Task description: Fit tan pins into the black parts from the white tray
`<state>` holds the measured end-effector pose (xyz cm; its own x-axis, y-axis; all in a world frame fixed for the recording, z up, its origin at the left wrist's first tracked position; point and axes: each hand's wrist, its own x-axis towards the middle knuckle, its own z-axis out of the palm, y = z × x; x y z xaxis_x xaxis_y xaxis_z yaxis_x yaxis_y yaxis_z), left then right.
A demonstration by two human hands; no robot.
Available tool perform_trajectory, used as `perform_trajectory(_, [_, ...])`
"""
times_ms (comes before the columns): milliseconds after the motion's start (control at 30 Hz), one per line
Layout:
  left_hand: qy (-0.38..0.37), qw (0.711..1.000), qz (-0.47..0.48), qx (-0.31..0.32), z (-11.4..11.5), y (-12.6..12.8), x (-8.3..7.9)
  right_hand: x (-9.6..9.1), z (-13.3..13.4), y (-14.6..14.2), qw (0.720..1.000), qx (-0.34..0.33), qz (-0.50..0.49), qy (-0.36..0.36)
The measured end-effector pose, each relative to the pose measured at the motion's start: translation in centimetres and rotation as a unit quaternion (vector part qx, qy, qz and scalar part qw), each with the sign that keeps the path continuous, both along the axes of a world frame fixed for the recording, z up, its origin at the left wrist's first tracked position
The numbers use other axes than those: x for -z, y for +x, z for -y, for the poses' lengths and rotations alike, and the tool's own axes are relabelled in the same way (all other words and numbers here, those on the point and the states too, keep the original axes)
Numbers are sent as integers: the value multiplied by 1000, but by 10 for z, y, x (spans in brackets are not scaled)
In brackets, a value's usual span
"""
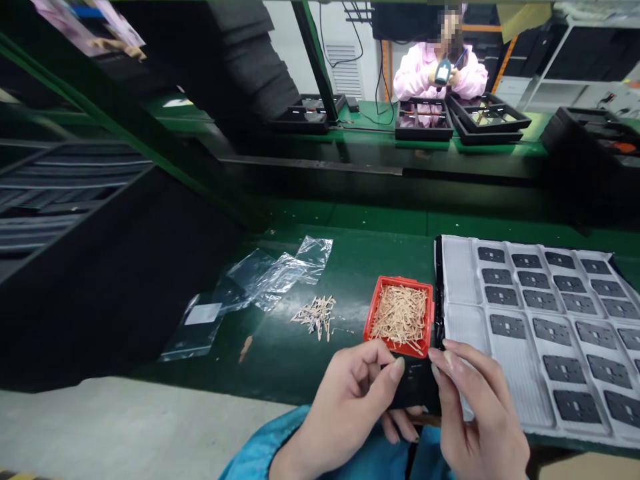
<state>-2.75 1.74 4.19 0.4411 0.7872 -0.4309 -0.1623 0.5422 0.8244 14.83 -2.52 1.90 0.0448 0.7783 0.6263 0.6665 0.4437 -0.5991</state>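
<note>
My left hand (350, 400) is closed on a thin black plastic plate (414, 383), thumb and index finger at its left side and other fingertips showing below it. My right hand (480, 407) has its fingers pinched together at the plate's upper right edge; whatever lies between them is too small or hidden to make out. Just beyond the plate stands a red bin (370, 320) full of small tan strip-like pieces (400, 313). To the right, a white moulded tray (463, 273) carries rows of similar black plates (537, 300).
A loose pile of small tan pieces (317, 315) lies left of the bin, with crumpled clear plastic bags (285, 273) further left. A large black box (125, 287) borders the left side. Across the green bench (350, 260), a person in pink (415, 73) works behind black trays (424, 133).
</note>
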Motion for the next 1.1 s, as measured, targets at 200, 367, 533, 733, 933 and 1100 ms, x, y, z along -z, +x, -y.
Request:
perform_trajectory(200, [118, 988, -94, 35, 2, -7, -2, -6, -6, 3, 993, -32, 101, 56])
perform_trajectory(367, [501, 825, -261, 10, 2, -13, -9, -11, -7, -5, 995, -85, -42, -34])
perform_trajectory(533, [688, 681, -249, -28, 1, -16, -9, -9, 0, -17, 981, -62, -184, -7])
perform_trajectory(733, [728, 624, -274, -67, 6, -23, -17, -13, -7, -21, 954, -89, -283, 51])
perform_trajectory(933, [668, 662, -322, -106, 4, -17, -31, -14, -9, -24, 968, -49, -223, 101])
perform_trajectory(1100, [710, 655, -249, -71, -7, -19, -26, 0, 9, -2, 989, -54, -139, 25])
